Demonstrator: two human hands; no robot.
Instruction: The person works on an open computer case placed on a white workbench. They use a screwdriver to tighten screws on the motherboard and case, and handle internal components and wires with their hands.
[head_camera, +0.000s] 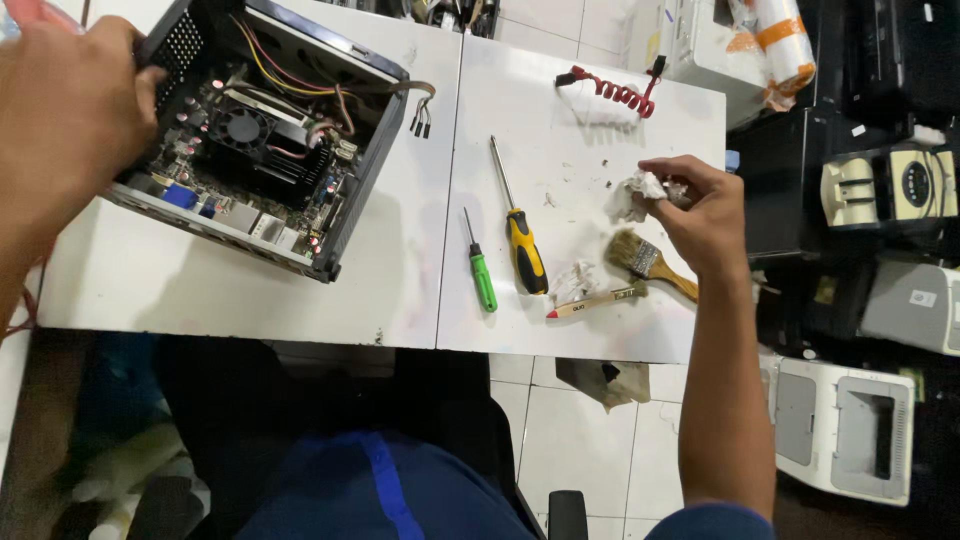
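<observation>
White table (250, 290) | left hand (60, 110) grips metal computer case (265, 140) | right hand (705, 215) pinches crumpled tissue (640, 190)

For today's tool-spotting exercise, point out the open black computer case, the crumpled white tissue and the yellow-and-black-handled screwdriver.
Open black computer case (352, 215): head view, on its dark right side wall.
Crumpled white tissue (640, 190): head view, on the wad at the right hand's fingertips.
Yellow-and-black-handled screwdriver (525, 252): head view, on its handle.

white label on grey printer (922, 298) far right, round dark display on beige machine (916, 184)
</observation>
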